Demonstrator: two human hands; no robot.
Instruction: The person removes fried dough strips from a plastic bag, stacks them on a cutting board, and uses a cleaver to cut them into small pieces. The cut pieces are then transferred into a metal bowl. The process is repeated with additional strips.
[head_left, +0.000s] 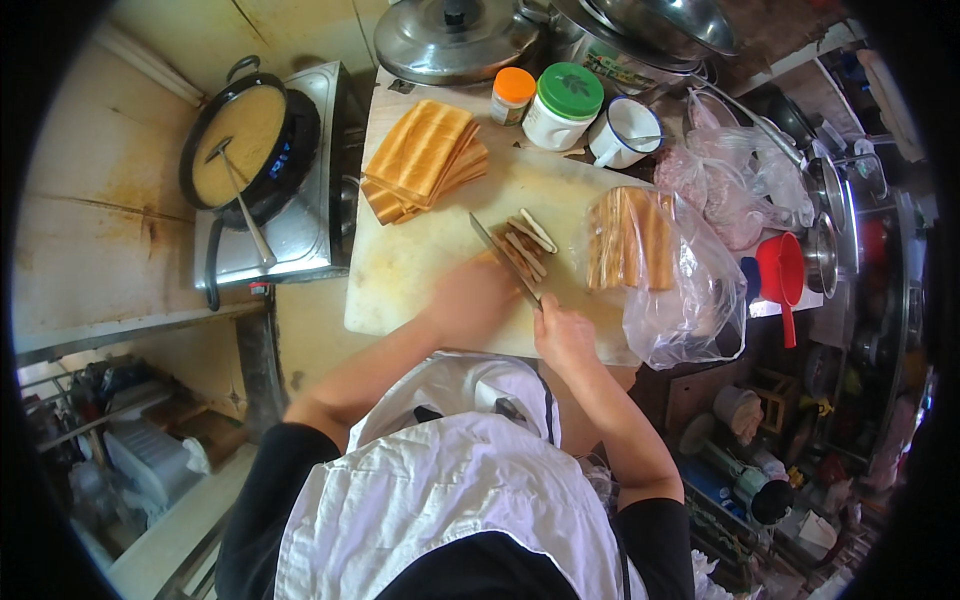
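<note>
My right hand (566, 335) grips the handle of a kitchen knife (504, 256). Its blade slants up and left over a pale cutting board (397, 292). Just left of the blade is my left hand (480, 294), blurred and low over the board; a yellowish edge of food shows by its fingers, and whether they grip it is unclear. Several cut brown strips (526, 255) lie right of the blade, with pale ones among them. A stack of golden-brown striped food slabs (424, 154) rests at the board's upper left. More striped slabs (630, 236) sit in a clear plastic bag (694, 300) at right.
A wok of yellow liquid (247, 135) with a ladle (244, 199) stands on the stove (300, 247). Behind the board are an orange-lidded jar (512, 97), a green-lidded tub (562, 109) and an enamel mug (622, 131). Bagged pinkish food (720, 180) and a red dipper (781, 274) are at right.
</note>
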